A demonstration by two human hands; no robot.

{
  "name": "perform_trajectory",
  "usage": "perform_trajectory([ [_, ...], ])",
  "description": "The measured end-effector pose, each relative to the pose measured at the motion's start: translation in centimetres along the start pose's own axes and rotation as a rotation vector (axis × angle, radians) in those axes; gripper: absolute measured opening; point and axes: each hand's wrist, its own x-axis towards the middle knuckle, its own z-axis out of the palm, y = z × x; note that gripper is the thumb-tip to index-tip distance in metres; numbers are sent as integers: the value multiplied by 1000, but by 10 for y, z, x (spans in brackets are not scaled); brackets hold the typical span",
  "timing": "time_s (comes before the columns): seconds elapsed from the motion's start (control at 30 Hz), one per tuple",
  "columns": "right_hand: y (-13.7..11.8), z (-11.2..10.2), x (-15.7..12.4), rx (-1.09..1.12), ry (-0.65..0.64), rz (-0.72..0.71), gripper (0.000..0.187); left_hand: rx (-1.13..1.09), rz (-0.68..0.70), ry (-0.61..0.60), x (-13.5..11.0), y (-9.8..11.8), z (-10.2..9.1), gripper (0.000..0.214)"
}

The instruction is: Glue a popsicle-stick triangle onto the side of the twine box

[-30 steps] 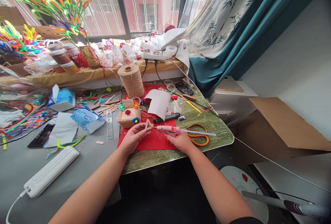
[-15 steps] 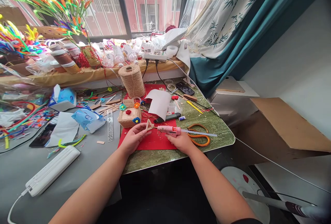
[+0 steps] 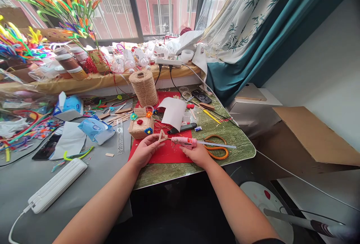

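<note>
Between the fingertips of my left hand (image 3: 145,149) is a small triangular wooden frame (image 3: 162,136), held upright over the red sheet (image 3: 171,155). My right hand (image 3: 199,154) is closed around the handle of a pink glue gun (image 3: 182,141), and a pale glue stick (image 3: 219,145) juts from its back end. The gun's nozzle points left and meets or nearly meets the frame's right side; I cannot tell if they touch. Just behind my left hand sits a twine-wrapped box (image 3: 137,130) with colourful flowers. Orange-handled scissors (image 3: 221,151) lie to the right of my right hand.
A twine spool (image 3: 143,87), a curled white sheet (image 3: 173,112) and a black-handled cutter (image 3: 184,127) stand or lie beyond my hands. To the left are a clear ruler (image 3: 120,137), a tissue pack (image 3: 95,129) and a white power strip (image 3: 57,186). A cardboard box (image 3: 315,135) is at right.
</note>
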Motion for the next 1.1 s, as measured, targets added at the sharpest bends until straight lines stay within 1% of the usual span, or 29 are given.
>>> perform_trajectory([
  [0.07,-1,0,0,13,7,-4,45,4,-4,0,0,-1,-1,37],
  [0.23,0,1,1,47,-30,-20,46,-3,4,-4,3,-4,-5,38],
  [0.33,0,1,0,31,-5,2,45,-1,1,4,3,-5,-7,38],
  [0.47,-1,1,0,19,-1,-10,44,7,-2,3,2,-3,-5,39],
  [0.7,-2,1,0,13,-3,-16,47,-8,-4,9,1,-1,-1,38],
  [0.83,-6,1,0,8,-18,-40,43,-13,2,4,2,-1,-3,38],
  [1.0,-11,1,1,36,-66,-74,46,-77,29,39,5,0,-6,32],
  [1.1,-10,-1,-4,16,-54,-68,47,-95,32,48,6,0,-8,33],
])
